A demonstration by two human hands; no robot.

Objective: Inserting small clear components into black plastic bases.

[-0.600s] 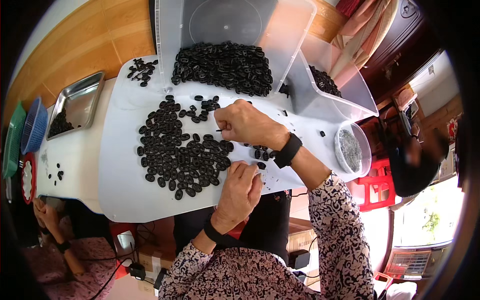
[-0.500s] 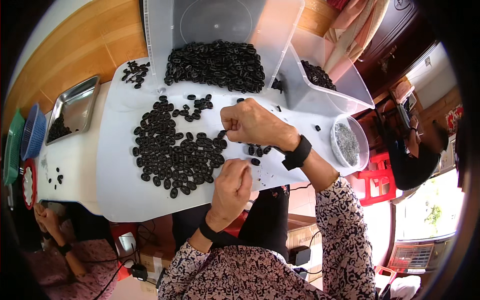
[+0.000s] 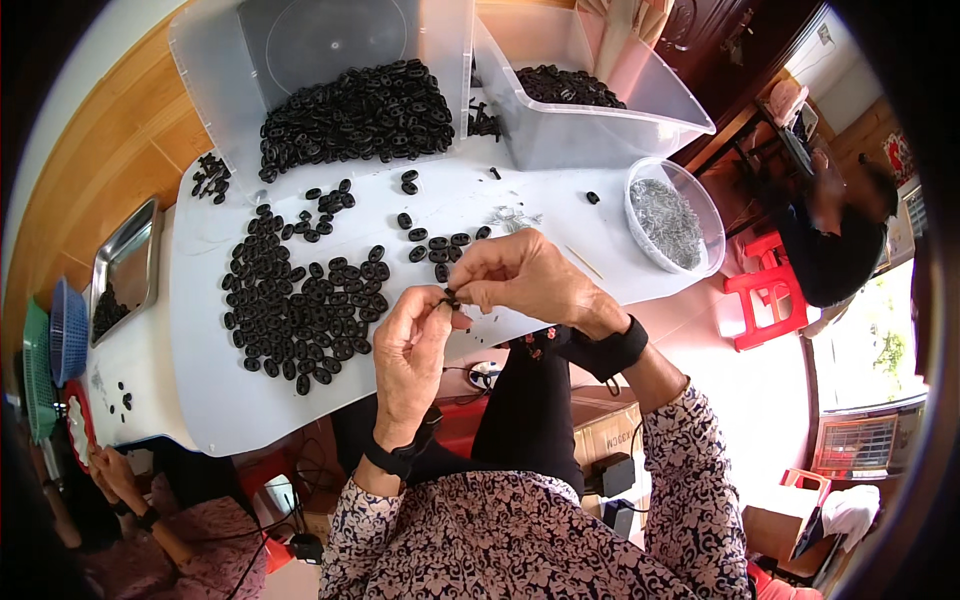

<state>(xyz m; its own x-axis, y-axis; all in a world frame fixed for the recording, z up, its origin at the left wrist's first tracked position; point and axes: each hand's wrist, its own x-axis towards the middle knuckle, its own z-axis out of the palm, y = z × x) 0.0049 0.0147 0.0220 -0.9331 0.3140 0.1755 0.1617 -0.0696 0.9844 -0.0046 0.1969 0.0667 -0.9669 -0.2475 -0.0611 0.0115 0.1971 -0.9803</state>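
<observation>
My left hand (image 3: 410, 350) and my right hand (image 3: 535, 285) meet over the front part of the white tabletop (image 3: 205, 400). Between their fingertips they pinch a small black piece (image 3: 450, 298), mostly hidden by the fingers. Just beyond the hands lies a loose group of black oval pieces with two holes (image 3: 438, 243). To the left of my left hand spreads a large single-layer pile of the same oval pieces (image 3: 300, 310). A few small silvery metal bits (image 3: 513, 217) and a thin wooden stick (image 3: 584, 262) lie beyond my right hand.
At the back stand a clear bin (image 3: 455, 90) tipped toward me, full of black ovals, and another clear bin (image 3: 600, 135) holding black parts. A round tub (image 3: 635, 215) of silvery bits sits right. Left are a metal tray (image 3: 150, 235) and a person's hands (image 3: 112, 470).
My hands have come together, fingertips meeting on the small black piece; before, they were apart, the right beyond the left. The head view has shifted, moving the table contents leftward.
</observation>
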